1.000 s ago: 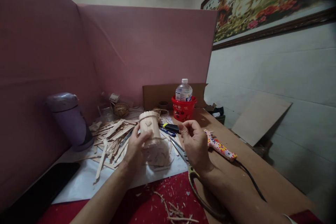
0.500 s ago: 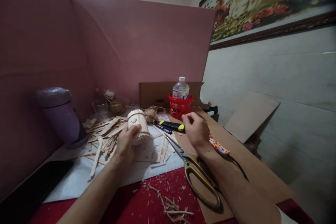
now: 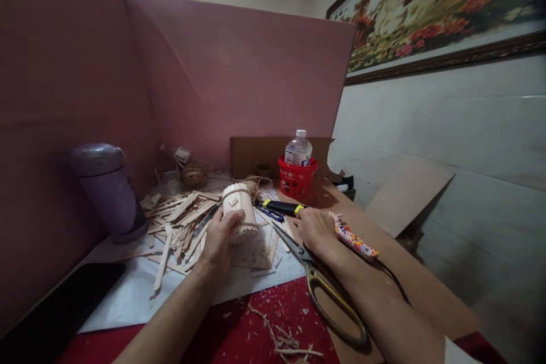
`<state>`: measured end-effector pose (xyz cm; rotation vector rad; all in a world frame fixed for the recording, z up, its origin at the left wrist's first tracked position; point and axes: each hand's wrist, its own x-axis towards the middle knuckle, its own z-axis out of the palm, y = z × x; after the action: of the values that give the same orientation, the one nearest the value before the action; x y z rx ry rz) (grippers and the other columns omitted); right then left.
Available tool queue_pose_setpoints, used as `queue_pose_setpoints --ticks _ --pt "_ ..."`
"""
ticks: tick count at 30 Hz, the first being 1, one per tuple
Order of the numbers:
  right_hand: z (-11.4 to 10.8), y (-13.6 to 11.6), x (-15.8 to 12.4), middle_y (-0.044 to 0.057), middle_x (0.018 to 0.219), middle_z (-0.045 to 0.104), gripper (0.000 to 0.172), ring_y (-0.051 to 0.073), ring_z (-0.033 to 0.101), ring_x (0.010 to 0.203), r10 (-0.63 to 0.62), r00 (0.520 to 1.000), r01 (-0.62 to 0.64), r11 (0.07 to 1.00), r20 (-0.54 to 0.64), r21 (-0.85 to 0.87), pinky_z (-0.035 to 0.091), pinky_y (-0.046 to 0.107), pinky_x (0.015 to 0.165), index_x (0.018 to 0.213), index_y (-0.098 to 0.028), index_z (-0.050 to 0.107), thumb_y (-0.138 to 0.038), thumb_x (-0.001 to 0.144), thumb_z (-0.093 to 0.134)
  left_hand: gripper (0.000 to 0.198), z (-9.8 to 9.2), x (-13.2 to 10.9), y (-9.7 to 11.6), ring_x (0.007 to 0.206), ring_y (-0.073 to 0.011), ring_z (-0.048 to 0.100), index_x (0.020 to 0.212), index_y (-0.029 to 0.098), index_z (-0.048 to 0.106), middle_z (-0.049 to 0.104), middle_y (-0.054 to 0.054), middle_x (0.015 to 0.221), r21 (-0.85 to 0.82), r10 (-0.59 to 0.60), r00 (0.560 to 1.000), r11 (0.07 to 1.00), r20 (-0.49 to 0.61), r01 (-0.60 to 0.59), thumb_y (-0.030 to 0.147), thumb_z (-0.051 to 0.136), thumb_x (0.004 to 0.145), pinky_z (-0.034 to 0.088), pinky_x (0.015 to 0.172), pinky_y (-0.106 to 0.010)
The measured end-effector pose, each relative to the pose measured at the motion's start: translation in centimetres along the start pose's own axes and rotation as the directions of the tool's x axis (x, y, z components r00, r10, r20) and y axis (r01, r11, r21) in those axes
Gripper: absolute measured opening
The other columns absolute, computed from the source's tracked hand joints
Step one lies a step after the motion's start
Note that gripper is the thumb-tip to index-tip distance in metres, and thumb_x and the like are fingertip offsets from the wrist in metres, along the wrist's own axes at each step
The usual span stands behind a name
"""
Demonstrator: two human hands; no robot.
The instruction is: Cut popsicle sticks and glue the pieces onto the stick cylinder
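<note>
My left hand (image 3: 218, 240) is closed round a small cylinder of popsicle sticks (image 3: 239, 209) bound with twine, held upright over the white sheet (image 3: 128, 290). My right hand (image 3: 314, 228) lies low on the table with its fingers curled together. Its fingertips touch the yellow end of a black utility knife (image 3: 279, 206); whether they grip anything is hidden. Gold-handled scissors (image 3: 330, 291) lie under my right wrist and forearm. A dotted glue gun (image 3: 354, 239) rests just right of that hand.
Loose popsicle sticks (image 3: 183, 219) pile up left of the cylinder. A purple tumbler (image 3: 106, 189) stands far left, and a black phone (image 3: 60, 307) lies near left. A red bucket (image 3: 297, 180) holds a water bottle (image 3: 298, 149). Twine ball (image 3: 194, 175) at back; shavings on the red mat (image 3: 277, 333).
My right hand dropped from a raised pinch down to the table by the knife. My left hand kept hold of the stick cylinder. The camera shifted slightly.
</note>
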<state>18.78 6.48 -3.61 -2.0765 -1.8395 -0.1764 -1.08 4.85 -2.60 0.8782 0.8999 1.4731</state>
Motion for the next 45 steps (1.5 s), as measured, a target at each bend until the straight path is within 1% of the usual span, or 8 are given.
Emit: queue_pose_setpoints --ticks 5,10,15,17,25,33,40,45 --pt "-0.8 -0.7 -0.8 0.02 0.078 0.07 0.011 0.029 0.066 0.075 -0.046 0.997 0.052 0.991 -0.057 0.122 0.043 0.034 0.061 0.076 -0.01 0.066 -0.016 0.08 0.057 0.024 0.2 -0.3 0.1 0.05 -0.0099 0.051 0.082 0.016 0.058 0.056 0.004 0.061 -0.006 -0.018 1.0 1.0 0.007 0.018 0.03 0.067 0.065 0.042 0.048 -0.021" --pt "-2.1 -2.5 -2.3 0.003 0.079 0.068 0.012 0.015 0.063 0.074 -0.199 0.962 0.258 0.89 -0.188 0.377 0.045 0.023 0.067 0.081 -0.018 0.06 -0.02 0.088 0.05 0.024 1.0 -1.3 0.7 0.055 -0.014 0.055 0.087 0.016 0.056 0.057 0.002 0.066 -0.041 -0.083 0.99 0.995 0.116 0.088 0.03 0.063 0.069 0.046 0.052 -0.026" --pt "-2.3 -3.8 -4.2 0.002 0.076 0.064 0.009 0.014 0.059 0.069 -0.21 0.942 0.326 0.393 -0.261 0.86 0.044 0.022 0.06 0.083 -0.017 0.062 -0.018 0.084 0.053 0.037 1.5 -2.2 0.8 0.06 -0.0161 0.058 0.107 0.018 0.054 0.062 -0.002 0.077 -0.02 -0.138 0.954 0.989 0.266 0.149 0.024 0.057 0.071 0.048 0.054 -0.028" --pt "-2.4 -3.9 -4.6 0.002 0.076 0.064 0.009 0.014 0.058 0.07 -0.187 0.95 0.3 0.325 -0.25 0.897 0.044 0.023 0.061 0.082 -0.017 0.064 -0.019 0.082 0.055 0.043 1.6 -2.2 0.6 0.061 -0.0173 0.059 0.113 0.019 0.052 0.063 -0.004 0.083 0.027 -0.168 0.943 0.985 0.286 0.168 0.021 0.056 0.07 0.049 0.054 -0.029" --pt "-2.8 -3.9 -4.9 0.0 0.068 0.058 0.008 0.01 0.046 0.05 -0.134 0.986 0.144 0.354 -0.103 0.924 0.037 0.021 0.045 0.079 -0.017 0.064 -0.02 0.079 0.057 0.054 2.5 -2.5 0.2 0.06 -0.0181 0.061 0.12 0.021 0.047 0.065 -0.006 0.087 0.092 -0.139 0.951 0.989 0.278 0.118 0.015 0.054 0.066 0.048 0.051 -0.028" --pt "-3.1 -4.2 -5.1 -0.001 0.06 0.057 0.009 0.01 0.051 0.047 -0.07 0.997 -0.018 0.192 0.032 0.981 0.041 0.019 0.039 0.077 -0.016 0.06 -0.025 0.076 0.06 0.055 2.4 -2.5 0.1 0.055 -0.0201 0.061 0.116 0.019 0.047 0.066 -0.006 0.079 0.085 -0.134 0.953 0.99 0.273 0.115 0.017 0.056 0.061 0.049 0.049 -0.031" --pt "-2.9 -4.3 -5.2 -0.002 0.056 0.057 0.009 0.01 0.05 0.044 -0.057 0.998 0.032 0.365 -0.011 0.93 0.039 0.019 0.037 0.077 -0.017 0.062 -0.025 0.078 0.058 0.056 2.7 -2.9 0.3 0.059 -0.0186 0.062 0.117 0.02 0.047 0.066 -0.007 0.086 0.07 -0.123 0.96 0.992 0.252 0.108 0.023 0.064 0.064 0.049 0.051 -0.029" --pt "-2.8 -4.2 -5.2 -0.002 0.057 0.057 0.008 0.011 0.052 0.047 -0.05 0.999 0.036 0.322 -0.021 0.946 0.041 0.02 0.042 0.075 -0.017 0.061 -0.024 0.078 0.058 0.054 2.4 -2.3 -0.5 0.059 -0.0209 0.063 0.113 0.017 0.049 0.066 -0.008 0.084 0.065 -0.081 0.962 0.996 0.262 0.066 0.029 0.069 0.063 0.05 0.05 -0.032"
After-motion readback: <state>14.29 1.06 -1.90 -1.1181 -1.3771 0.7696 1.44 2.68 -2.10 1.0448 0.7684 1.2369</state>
